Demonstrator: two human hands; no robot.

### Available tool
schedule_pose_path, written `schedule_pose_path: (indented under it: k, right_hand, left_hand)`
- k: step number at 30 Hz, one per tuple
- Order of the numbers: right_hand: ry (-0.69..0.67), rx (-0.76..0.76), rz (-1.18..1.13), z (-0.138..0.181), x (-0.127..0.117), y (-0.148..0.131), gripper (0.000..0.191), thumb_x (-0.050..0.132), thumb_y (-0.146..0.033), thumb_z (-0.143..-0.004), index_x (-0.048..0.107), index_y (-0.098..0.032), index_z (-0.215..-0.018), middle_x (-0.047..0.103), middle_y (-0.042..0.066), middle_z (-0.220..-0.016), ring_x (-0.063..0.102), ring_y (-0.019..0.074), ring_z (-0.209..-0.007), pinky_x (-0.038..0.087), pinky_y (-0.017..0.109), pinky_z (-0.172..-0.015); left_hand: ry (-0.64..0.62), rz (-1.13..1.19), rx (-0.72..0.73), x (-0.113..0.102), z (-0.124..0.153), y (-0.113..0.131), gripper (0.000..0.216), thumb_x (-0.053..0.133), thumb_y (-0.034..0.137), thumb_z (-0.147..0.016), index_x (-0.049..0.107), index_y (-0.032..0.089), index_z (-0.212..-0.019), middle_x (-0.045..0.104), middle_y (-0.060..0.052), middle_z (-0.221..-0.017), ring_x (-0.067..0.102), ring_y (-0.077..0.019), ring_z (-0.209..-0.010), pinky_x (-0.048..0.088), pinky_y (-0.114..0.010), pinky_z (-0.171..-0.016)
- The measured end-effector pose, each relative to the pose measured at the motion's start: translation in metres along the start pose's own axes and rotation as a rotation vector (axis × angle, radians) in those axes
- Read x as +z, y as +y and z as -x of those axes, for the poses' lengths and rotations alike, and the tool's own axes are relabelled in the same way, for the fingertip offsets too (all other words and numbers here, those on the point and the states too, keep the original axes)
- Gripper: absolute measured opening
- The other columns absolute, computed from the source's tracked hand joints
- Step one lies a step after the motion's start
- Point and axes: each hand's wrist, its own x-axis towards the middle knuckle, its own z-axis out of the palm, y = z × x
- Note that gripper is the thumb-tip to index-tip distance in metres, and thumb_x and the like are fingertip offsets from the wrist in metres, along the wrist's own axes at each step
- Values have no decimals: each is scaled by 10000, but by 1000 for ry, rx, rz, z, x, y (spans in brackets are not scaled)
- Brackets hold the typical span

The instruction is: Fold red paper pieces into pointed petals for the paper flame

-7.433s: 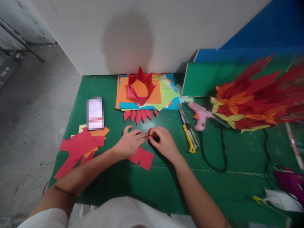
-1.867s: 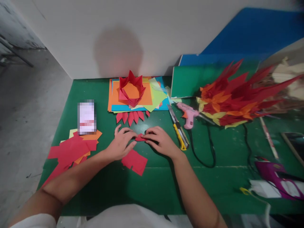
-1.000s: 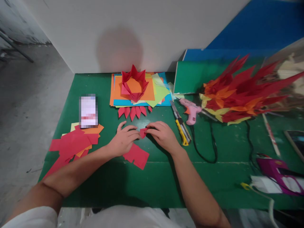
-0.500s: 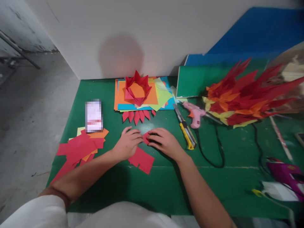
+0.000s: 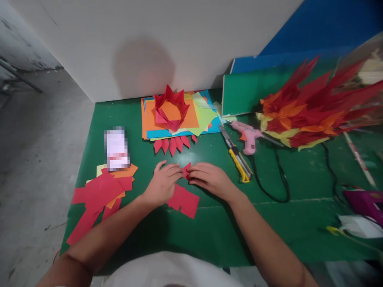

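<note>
Position is unchanged from half a second ago: the left hand (image 5: 163, 185) and right hand (image 5: 211, 179) rest on the green table (image 5: 209, 235). Their fingers are drawn together and pinch the folded red piece (image 5: 187, 171) from either side, just beyond the loose red squares (image 5: 184, 199). Its tip now stands up where it lay flat before, so the crease appears tighter.

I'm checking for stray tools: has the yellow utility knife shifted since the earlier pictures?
No. The utility knife lies just left of the pink glue gun, as before.

Red paper piece (image 5: 186, 172), green table (image 5: 209, 239), pink glue gun (image 5: 247, 138), yellow-handled knife (image 5: 239, 160).
</note>
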Motion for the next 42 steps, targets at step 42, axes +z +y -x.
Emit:
schedule_pose_path:
  k: [42]
  right_hand:
    - [53, 219, -44, -13, 12, -4, 75, 539, -199, -868, 570, -188, -801, 567, 75, -901, 525, 210, -889, 436, 362, -789]
  left_hand:
    - [-149, -280, 288, -8, -3, -7, 354, 441, 67, -825, 575, 132, -1146, 633, -81, -1124, 535, -195, -1054, 296, -429, -1045]
